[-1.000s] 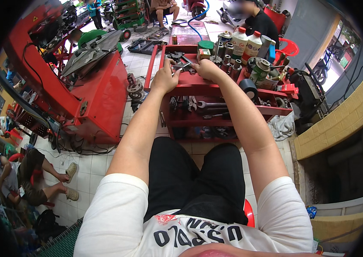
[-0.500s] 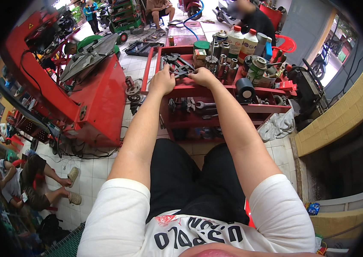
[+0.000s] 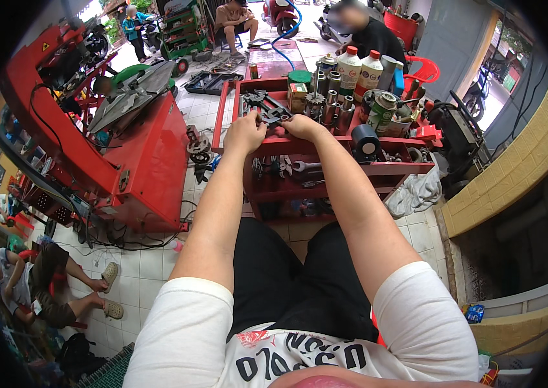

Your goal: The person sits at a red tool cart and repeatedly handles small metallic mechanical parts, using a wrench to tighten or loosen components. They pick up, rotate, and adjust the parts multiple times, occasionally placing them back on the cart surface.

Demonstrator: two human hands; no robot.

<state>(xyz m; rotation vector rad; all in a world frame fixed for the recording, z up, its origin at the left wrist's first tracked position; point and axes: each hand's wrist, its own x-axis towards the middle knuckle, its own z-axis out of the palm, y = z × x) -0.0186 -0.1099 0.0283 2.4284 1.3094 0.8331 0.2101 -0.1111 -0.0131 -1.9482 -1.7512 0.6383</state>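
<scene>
Left hand [image 3: 245, 132] and right hand [image 3: 302, 127] at a metal tool [image 3: 272, 120] over a red cart [image 3: 280, 145].
The left hand's fingers are clamped on the tool, which lies between both hands at the cart's top; whether the right hand's fingers grip it, I cannot tell. Sockets [image 3: 330, 107] and bottles [image 3: 349, 70] stand beyond the right hand.

Metal tool [image 3: 273, 119], glossy metal cart [image 3: 280, 147]
</scene>
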